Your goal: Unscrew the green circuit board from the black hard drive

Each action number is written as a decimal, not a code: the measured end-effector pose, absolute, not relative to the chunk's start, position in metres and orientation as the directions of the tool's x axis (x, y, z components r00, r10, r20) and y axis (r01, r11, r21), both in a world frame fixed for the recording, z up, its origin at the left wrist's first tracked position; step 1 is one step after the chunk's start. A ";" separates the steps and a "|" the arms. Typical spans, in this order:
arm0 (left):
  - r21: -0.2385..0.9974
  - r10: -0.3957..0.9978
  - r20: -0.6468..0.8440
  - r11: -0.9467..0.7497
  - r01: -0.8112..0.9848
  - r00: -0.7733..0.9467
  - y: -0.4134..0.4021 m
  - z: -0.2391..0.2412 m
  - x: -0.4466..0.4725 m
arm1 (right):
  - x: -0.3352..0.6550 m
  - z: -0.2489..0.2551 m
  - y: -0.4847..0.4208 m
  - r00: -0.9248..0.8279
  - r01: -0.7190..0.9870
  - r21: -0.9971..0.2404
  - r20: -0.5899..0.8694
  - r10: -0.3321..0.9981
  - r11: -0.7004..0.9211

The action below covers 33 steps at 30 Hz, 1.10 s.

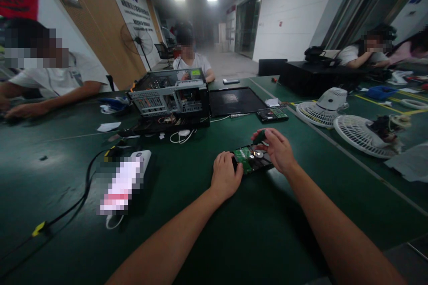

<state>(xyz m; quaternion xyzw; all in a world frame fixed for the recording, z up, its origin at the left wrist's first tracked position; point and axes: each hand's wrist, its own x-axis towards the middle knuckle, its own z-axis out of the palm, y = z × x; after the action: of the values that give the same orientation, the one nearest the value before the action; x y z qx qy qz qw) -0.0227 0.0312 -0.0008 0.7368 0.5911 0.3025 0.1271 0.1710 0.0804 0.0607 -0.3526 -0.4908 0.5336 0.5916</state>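
Observation:
A hard drive (pixel 243 155) lies on the green table with its green circuit board and round silver hub facing up. My left hand (pixel 225 173) is closed around its left end, thumb along the near edge. Above the drive's right part, my right hand (pixel 279 149) pinches a screwdriver (pixel 259 137) by its short dark handle. Its shaft is hard to make out, and I cannot tell whether its tip touches the drive. Farther back lies another hard drive (pixel 272 115), apart from both hands.
An opened computer case (pixel 170 100) stands ahead, beside a black panel (pixel 234 100). On the left are a phone (pixel 125 180) and a black cable (pixel 85 191). White fan parts (pixel 317 113) sit at right, near a black box (pixel 310 78). Several people sit around the table.

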 end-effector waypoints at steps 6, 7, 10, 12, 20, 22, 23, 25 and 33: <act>0.554 0.947 0.301 -0.270 0.787 0.113 0.032 -0.004 -0.024 | 0.172 0.058 0.082 -0.007 -0.176 -0.955 0.245 0.970 0.240; 0.556 0.948 0.298 -0.269 0.787 0.113 0.032 -0.003 -0.024 | 0.171 0.058 0.082 -0.006 -0.171 -0.955 0.248 0.969 0.244; 0.558 0.951 0.287 -0.266 0.786 0.118 0.031 -0.001 -0.024 | 0.169 0.059 0.081 -0.028 -0.202 -0.950 0.251 0.968 0.240; 0.556 0.951 0.286 -0.266 0.787 0.119 0.030 0.001 -0.024 | 0.168 0.060 0.080 -0.044 -0.250 -0.941 0.245 0.968 0.227; 0.550 0.953 0.277 -0.264 0.792 0.125 0.030 0.004 -0.024 | 0.171 0.059 0.083 -0.026 -0.257 -0.941 0.236 0.971 0.222; 0.549 0.952 0.280 -0.266 0.792 0.125 0.030 0.003 -0.024 | 0.172 0.059 0.083 -0.030 -0.224 -0.946 0.246 0.969 0.233; 0.550 0.952 0.281 -0.266 0.792 0.124 0.031 0.002 -0.024 | 0.172 0.059 0.083 -0.030 -0.204 -0.949 0.250 0.968 0.239; 0.550 0.950 0.288 -0.266 0.791 0.120 0.032 0.000 -0.024 | 0.172 0.059 0.083 -0.024 -0.171 -0.953 0.258 0.966 0.250; 0.555 0.950 0.290 -0.264 0.789 0.114 0.032 -0.001 -0.023 | 0.170 0.060 0.082 -0.049 -0.277 -0.934 0.247 0.968 0.225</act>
<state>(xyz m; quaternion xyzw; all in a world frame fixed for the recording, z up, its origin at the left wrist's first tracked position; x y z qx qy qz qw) -0.0234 0.0318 -0.0012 0.7344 0.5922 0.3040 0.1324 0.1697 0.0815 0.0598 -0.3426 -0.5043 0.5199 0.5983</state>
